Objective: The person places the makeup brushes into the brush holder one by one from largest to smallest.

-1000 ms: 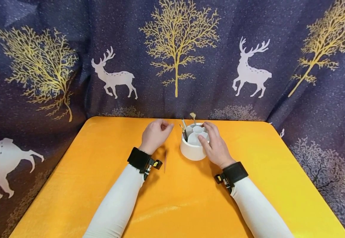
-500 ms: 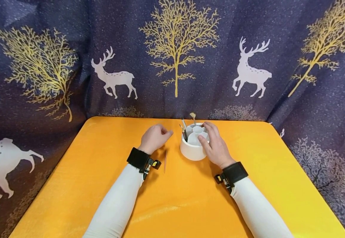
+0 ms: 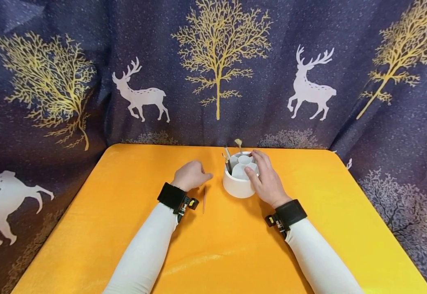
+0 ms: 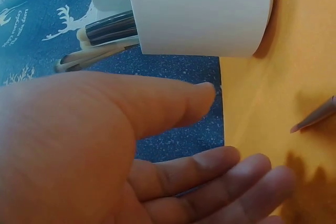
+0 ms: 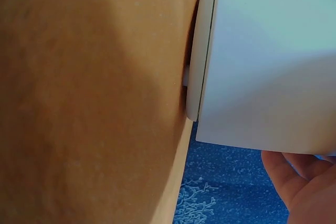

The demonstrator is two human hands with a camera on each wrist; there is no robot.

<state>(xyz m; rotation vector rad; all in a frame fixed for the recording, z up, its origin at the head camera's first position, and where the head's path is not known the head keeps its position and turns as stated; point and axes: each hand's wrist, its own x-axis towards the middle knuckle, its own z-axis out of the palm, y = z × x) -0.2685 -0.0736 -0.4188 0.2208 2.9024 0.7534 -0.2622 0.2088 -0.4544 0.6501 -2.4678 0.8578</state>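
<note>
A round white desk organizer with compartments stands upright near the table's back edge. Several brushes stick up from it, among them one with a pale fan-shaped tip. My right hand holds the organizer's right side, thumb over the rim; in the right wrist view its fingers meet the white wall. To the left, my left hand hovers with nothing in it; the left wrist view shows its thumb and fingers apart. A thin pinkish brush-like stick lies on the table just below that hand.
The table has a smooth orange-yellow cover. Behind it and at both sides hangs a dark blue curtain printed with deer and trees.
My left hand has come down a little toward me, closer to the thin stick on the table. My right hand and the organizer stay where they were.
</note>
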